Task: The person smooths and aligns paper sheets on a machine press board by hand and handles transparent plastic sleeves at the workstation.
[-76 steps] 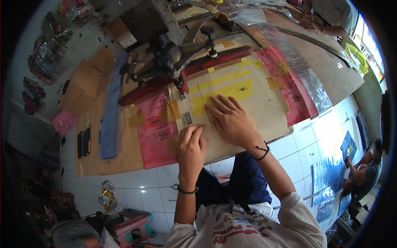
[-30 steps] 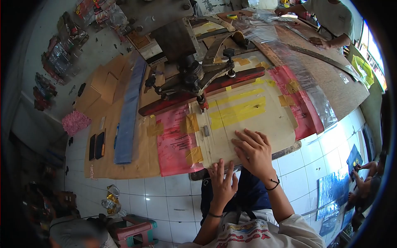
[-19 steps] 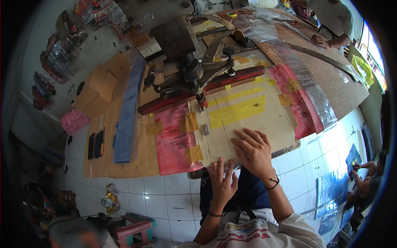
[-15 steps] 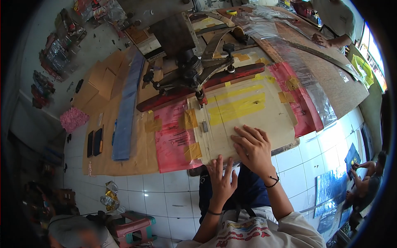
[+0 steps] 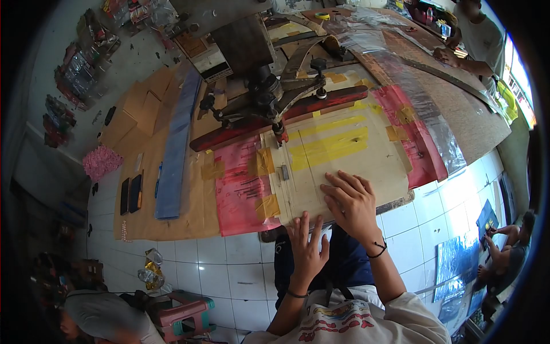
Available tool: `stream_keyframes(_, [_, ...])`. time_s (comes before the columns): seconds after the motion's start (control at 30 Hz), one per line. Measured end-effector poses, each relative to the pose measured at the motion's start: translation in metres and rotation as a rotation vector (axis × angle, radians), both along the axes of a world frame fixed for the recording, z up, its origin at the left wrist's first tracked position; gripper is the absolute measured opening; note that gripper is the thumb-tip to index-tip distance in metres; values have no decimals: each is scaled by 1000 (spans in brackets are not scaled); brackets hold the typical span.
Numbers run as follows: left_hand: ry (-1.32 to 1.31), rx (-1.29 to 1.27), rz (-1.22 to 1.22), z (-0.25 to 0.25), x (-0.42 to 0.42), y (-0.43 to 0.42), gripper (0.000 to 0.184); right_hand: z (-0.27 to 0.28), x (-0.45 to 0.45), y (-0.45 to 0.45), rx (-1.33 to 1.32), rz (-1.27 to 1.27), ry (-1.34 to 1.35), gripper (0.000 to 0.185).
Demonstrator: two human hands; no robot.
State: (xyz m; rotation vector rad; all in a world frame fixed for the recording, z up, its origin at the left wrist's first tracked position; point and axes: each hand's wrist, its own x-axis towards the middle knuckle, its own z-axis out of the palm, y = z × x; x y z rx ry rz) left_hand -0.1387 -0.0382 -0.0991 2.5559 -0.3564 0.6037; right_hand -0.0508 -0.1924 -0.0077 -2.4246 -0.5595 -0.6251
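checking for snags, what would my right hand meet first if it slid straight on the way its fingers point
Most likely the wide yellow tape on the pale board, just ahead of the right hand; it looks flat, though depth is unclear.

Pink bundle: 9 o'clock, at the table edge.
Dark flat items: a pair, side by side, 9 o'clock.
Cardboard: brown, folded, 10 o'clock.
Wall packets: hanging, 10 o'clock.
Tape roll: yellow, between 12 and 1 o'clock.
Standing person: pale shirt, 2 o'clock.
Blue sheet: shiny, floor, 4 o'clock.
Stool: reddish and green, 7 o'clock.
Crumpled foil: gold and silver, floor, 8 o'clock.
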Motion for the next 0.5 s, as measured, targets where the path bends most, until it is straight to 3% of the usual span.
stream_keyframes(0.5, [35, -7, 19, 5, -3, -2, 59, 1, -2, -1, 2, 12, -4, 22])
